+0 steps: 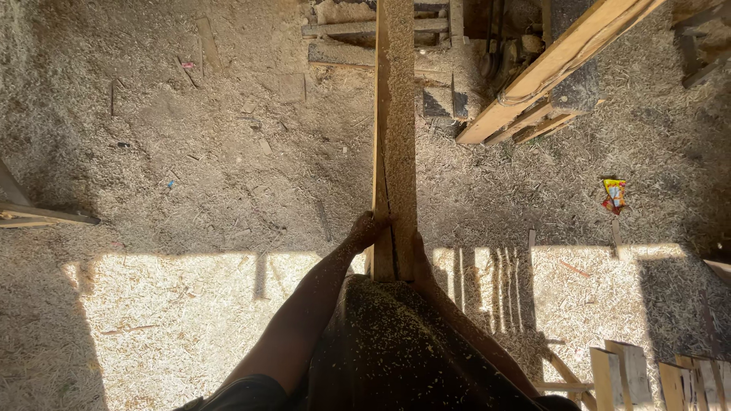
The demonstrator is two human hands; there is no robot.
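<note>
Item: long wooden plank [396, 129], dusted with sawdust, split lengthwise near its close end. It is running straight away from the person, its near end resting against the sawdust-flecked dark garment [388, 342] at the body, its far end reaching toward the timber frame pieces [365, 30] at the top of view.

Left hand [367, 228]: pressing on the plank's left edge, fingers curling over it in a grip.

Right hand [420, 262]: lying along the plank's right edge, touching it; how far the fingers are wrapping cannot be told.

The plank is sitting between the two hands, clamped from both sides.

Surroundings: floor [190, 167] covered in wood shavings; slanted pale beam [556, 65] upper right; red and yellow wrapper [614, 194] well apart to the right; short boards [655, 377] lower right.
</note>
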